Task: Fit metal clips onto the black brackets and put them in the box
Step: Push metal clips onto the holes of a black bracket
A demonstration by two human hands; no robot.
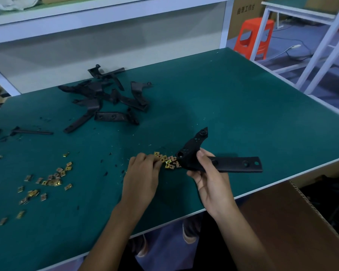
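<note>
Our right hand [211, 182] grasps a black bracket [235, 165] at its middle, thumb on top and fingers curled beneath. Its flat, hole-pierced strip points right while its curved arm rises away from us. Our left hand [141, 175] lies knuckles-up with its fingertips bent down onto a small heap of metal clips [169, 162] just beside the bracket's bend. We cannot tell whether it has one pinched.

Both hands work above a table [243, 106] covered with a dull green mat and edged in white, speckled with dark crumbs and thin shavings. At our lower right, below the table's edge, stands an open cardboard box [282, 222] with a corrugated rim and dark parts [333, 202] dimly visible inside.

Farther back on the mat, a tangled pile of brackets [106, 98] lies well apart from the hands, matt black and angular. To the left we see scattered clips [53, 178], small brassy squares, and a loose black rod-like piece [31, 132].

A white shelf [106, 14] spans the back. Beyond the table's right corner stand an orange plastic stool [252, 38], a printed carton [245, 8] and the white frame of another bench [321, 45].
</note>
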